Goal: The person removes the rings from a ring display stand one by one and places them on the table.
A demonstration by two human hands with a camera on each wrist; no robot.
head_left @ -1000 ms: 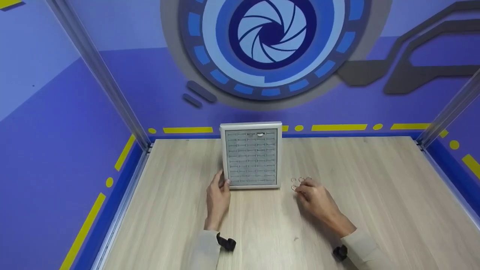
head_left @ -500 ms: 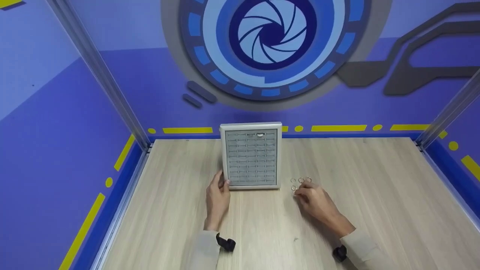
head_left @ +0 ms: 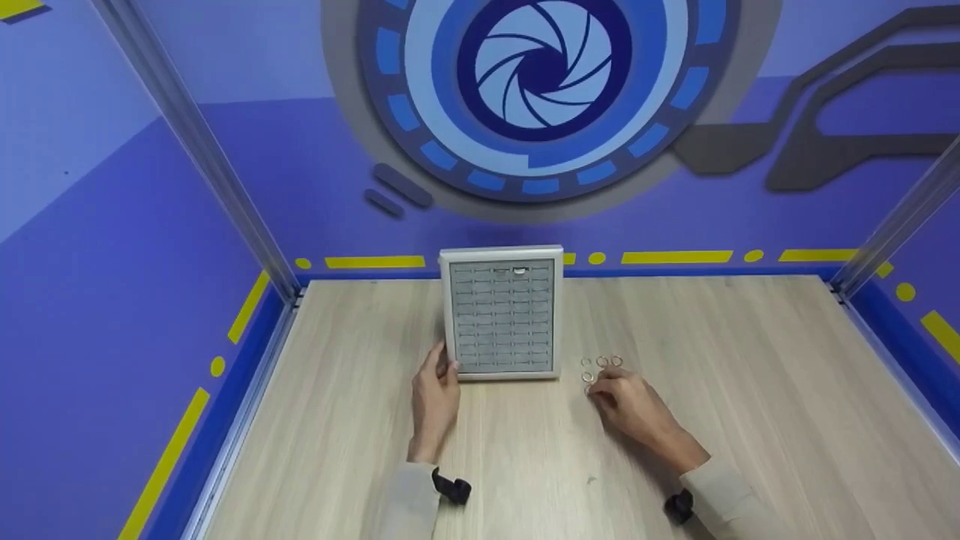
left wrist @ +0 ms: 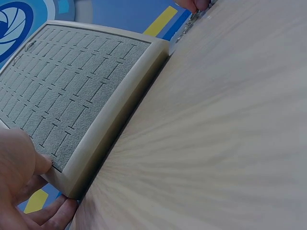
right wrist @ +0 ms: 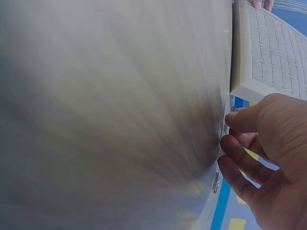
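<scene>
A white-framed ring display tray (head_left: pixel 557 322) with grey slotted foam leans upright near the back wall. Its top row holds a silver ring (head_left: pixel 520 271) and a fainter one beside it. My left hand (head_left: pixel 435 397) grips the lower left corner, thumb (left wrist: pixel 42 164) over the front frame and fingers beneath and behind. Right of the tray, several thin rings (head_left: pixel 598 362) lie on the table in a loose cluster. My right hand (head_left: pixel 637 405) is low over them, thumb and fingertips pinching the nearest ring (head_left: pixel 588 391), which the fingers partly hide.
The wooden table (head_left: pixel 337 420) runs up to a patterned blue back wall (head_left: pixel 262 165). Metal posts (head_left: pixel 202 150) stand at the corners. A small mark (head_left: pixel 592 478) shows on the tabletop. Black straps (head_left: pixel 454 487) sit at both wrists.
My right hand has shifted slightly toward me, from the ring in the second row to one nearer me, uncovering the rings behind it. The left hand and tray stay put.
</scene>
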